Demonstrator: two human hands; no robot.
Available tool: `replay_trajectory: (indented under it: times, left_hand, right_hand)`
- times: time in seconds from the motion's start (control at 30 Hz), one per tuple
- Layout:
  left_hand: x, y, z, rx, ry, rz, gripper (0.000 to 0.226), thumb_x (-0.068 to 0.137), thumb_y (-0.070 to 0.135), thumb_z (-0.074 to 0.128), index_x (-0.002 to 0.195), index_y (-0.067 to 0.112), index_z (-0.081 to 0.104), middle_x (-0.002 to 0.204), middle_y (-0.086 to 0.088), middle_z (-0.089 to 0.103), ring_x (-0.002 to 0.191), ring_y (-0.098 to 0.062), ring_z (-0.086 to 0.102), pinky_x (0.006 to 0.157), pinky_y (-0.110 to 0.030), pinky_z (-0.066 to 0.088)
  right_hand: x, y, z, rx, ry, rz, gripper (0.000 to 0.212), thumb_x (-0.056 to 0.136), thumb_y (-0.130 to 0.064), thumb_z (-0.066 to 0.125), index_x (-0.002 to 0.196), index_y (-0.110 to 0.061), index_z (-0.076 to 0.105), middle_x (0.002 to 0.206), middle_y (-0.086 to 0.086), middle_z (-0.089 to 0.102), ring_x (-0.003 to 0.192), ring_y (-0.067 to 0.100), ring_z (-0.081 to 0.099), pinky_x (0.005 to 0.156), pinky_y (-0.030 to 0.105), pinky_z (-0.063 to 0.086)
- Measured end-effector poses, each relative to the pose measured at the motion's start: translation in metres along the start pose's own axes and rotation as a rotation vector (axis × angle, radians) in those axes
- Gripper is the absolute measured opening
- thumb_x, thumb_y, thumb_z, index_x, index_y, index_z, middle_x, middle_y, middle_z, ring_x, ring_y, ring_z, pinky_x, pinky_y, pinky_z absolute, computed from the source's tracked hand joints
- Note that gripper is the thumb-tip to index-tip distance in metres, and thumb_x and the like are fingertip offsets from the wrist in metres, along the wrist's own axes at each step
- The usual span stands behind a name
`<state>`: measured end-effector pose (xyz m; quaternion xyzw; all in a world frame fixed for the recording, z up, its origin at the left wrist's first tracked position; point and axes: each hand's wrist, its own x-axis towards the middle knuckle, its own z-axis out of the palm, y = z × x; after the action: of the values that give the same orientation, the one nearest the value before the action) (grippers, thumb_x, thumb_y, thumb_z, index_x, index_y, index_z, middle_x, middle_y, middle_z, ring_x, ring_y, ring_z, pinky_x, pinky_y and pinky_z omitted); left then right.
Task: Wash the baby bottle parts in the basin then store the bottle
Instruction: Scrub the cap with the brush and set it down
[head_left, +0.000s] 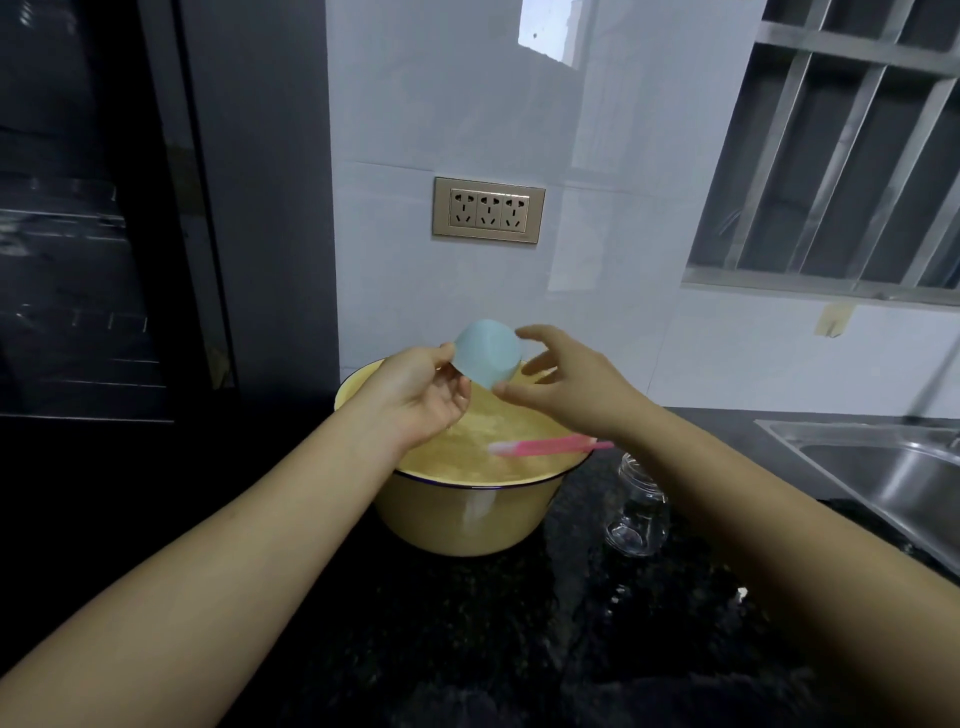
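Over the yellow basin (467, 514) my left hand (421, 395) pinches a pale blue bottle cap (485, 353) by its rim, held above the water. My right hand (566, 379) hovers just right of the cap with fingers spread and relaxed, its fingertips close to the cap or touching it. A pink brush (545, 446) lies across the basin's right rim with its bristle end in the water. The clear glass bottle body (638, 512) stands on the black counter to the right of the basin, partly hidden by my right forearm.
A steel sink (883, 467) is set into the counter at the far right. A gold wall socket (488, 209) sits on the white tiles behind the basin. A dark cabinet (104, 208) fills the left side. A barred window (841, 156) is at the upper right.
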<state>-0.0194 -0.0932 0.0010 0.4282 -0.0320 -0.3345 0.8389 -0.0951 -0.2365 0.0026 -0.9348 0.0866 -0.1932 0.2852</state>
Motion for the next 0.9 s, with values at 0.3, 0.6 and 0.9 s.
replay_trajectory:
  times: [0.3, 0.6, 0.9]
  left_hand:
    - [-0.010, -0.007, 0.000, 0.221, -0.059, -0.080, 0.017, 0.095, 0.009, 0.042, 0.089, 0.010, 0.058, 0.080, 0.001, 0.058, 0.064, -0.008, 0.048, 0.059, -0.016, 0.036]
    - [-0.023, -0.005, -0.005, 0.688, -0.024, 0.123, 0.017, 0.088, 0.013, 0.061, 0.105, 0.014, 0.065, 0.094, 0.002, 0.069, 0.083, -0.010, 0.065, 0.082, -0.028, 0.054]
    - [-0.036, -0.005, -0.005, 0.833, -0.085, 0.296, 0.014, 0.085, 0.012, 0.065, 0.099, 0.016, 0.068, 0.089, 0.002, 0.068, 0.081, -0.012, 0.064, 0.093, -0.033, 0.050]
  right_hand:
    - [-0.006, -0.016, -0.006, 0.001, -0.020, -0.208, 0.071, 0.069, -0.032, 0.082, 0.132, -0.034, 0.050, 0.125, -0.005, 0.059, 0.105, 0.010, 0.053, 0.091, 0.023, 0.043]
    - [-0.017, -0.015, -0.010, -0.066, -0.026, -0.167, 0.062, 0.065, -0.019, 0.081, 0.113, -0.031, 0.043, 0.114, 0.006, 0.052, 0.094, 0.022, 0.054, 0.071, 0.028, 0.046]
    - [-0.043, 0.005, -0.023, 0.149, 0.168, -0.056, 0.059, 0.071, -0.034, 0.080, 0.124, -0.032, 0.054, 0.110, -0.009, 0.058, 0.094, 0.009, 0.055, 0.074, 0.014, 0.042]
